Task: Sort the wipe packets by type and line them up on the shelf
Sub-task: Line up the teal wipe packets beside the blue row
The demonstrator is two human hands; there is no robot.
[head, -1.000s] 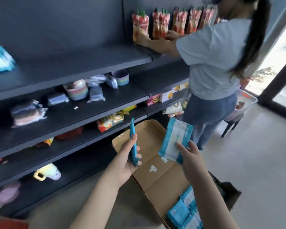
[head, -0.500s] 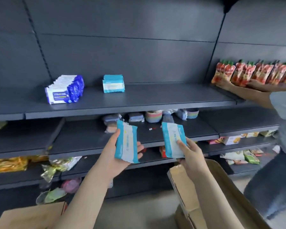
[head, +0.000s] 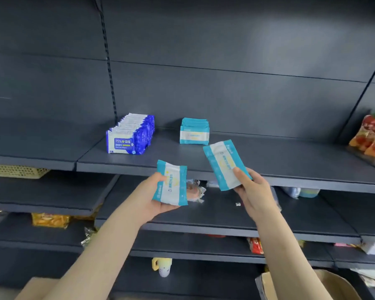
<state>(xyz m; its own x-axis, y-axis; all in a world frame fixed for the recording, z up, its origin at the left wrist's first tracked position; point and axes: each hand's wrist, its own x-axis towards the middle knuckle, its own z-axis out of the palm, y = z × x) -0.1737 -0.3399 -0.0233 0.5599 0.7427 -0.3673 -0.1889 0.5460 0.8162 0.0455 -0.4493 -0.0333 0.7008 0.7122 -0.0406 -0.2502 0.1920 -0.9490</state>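
Note:
My left hand [head: 148, 197] grips a teal-and-white wipe packet [head: 171, 184] just below the front edge of the dark shelf [head: 268, 161]. My right hand [head: 250, 190] holds a second teal-and-white packet [head: 222, 162], tilted, its upper end over the shelf's front. On that shelf a short row of the same teal packets [head: 194, 131] stands upright near the back. To its left stands a longer row of dark blue-and-white wipe packets [head: 131, 137].
Red-and-orange pouches [head: 371, 137] stand at the shelf's right end. Lower shelves hold mixed small goods, a woven basket [head: 17, 171] at left and a yellow-handled mug [head: 162, 266]. Open cardboard boxes sit at the bottom right [head: 290, 284] and bottom left [head: 37, 285].
My view swung up from the box to the shelf. Both hands rose with their packets toward the teal row, the right packet now tilted over the shelf's front edge.

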